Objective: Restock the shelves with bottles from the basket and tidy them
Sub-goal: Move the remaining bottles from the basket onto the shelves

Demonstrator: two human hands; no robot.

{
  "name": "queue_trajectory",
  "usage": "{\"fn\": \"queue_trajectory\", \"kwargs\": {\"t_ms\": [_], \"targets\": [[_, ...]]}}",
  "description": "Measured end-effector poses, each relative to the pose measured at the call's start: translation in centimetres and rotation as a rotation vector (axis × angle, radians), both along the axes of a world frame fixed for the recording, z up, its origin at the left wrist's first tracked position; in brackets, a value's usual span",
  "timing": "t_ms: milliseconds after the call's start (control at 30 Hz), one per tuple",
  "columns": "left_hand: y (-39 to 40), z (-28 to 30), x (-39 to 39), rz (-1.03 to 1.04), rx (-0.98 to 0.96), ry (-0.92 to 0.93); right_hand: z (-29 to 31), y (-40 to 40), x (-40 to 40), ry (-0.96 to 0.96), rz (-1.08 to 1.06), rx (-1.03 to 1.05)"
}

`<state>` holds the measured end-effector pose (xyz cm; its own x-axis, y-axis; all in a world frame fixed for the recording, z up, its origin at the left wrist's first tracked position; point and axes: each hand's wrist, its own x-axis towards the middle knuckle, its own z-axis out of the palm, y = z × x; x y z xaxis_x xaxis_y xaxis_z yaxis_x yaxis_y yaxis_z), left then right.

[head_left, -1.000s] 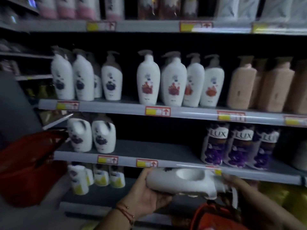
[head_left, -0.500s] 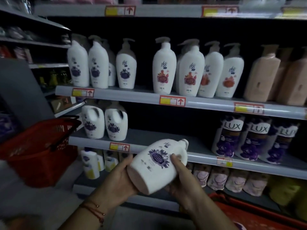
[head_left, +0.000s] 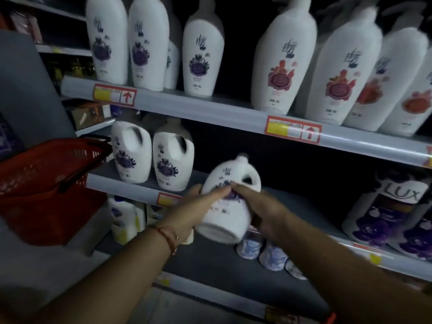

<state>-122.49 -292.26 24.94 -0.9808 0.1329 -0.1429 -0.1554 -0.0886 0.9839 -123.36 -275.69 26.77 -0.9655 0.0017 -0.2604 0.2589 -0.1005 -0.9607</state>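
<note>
Both hands on the jug point(head_left: 228, 202) now, carrying it in at the middle shelf point(head_left: 311, 206). The left hand point(head_left: 198, 206) wraps its lower side, fingers curled across the front label; the right hand point(head_left: 261, 206) clamps the other side, fingers reaching over the purple print. The jug tilts, neck up and away, handle to the right, base toward the person and not yet down on the shelf. This is the placing step, by my read.

Landmark: the two jugs point(head_left: 152, 157) already standing on that shelf. The held one hangs just right of them, in front of the open gap. Next it wants standing upright, sliding back and lining up beside that pair, label forward.

Left of the pair sits the red basket point(head_left: 46, 183), its contents hidden from here. Above them stand the pump bottles point(head_left: 149, 45), purple-flowered, then red-flowered further right. Far right of the pair, dark packs read "LUX" point(head_left: 401, 195). The white bottles carry calligraphic characters, probably Chinese, too blurred to read. The price tags point(head_left: 114, 94) show red arrows; their figures are illegible.
</note>
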Motion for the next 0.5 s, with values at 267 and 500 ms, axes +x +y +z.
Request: {"fn": "queue_trajectory", "kwargs": {"t_ms": [267, 500], "targets": [[1.5, -2.8, -12.2, 0.212, -0.021, 0.321, 1.9, -0.7, -15.3, 0.028, 0.133, 0.086], [3.8, -6.2, -14.4, 0.486, -0.143, 0.468, 0.2, -0.4, -20.0, 0.217, 0.307, 0.27]]}}
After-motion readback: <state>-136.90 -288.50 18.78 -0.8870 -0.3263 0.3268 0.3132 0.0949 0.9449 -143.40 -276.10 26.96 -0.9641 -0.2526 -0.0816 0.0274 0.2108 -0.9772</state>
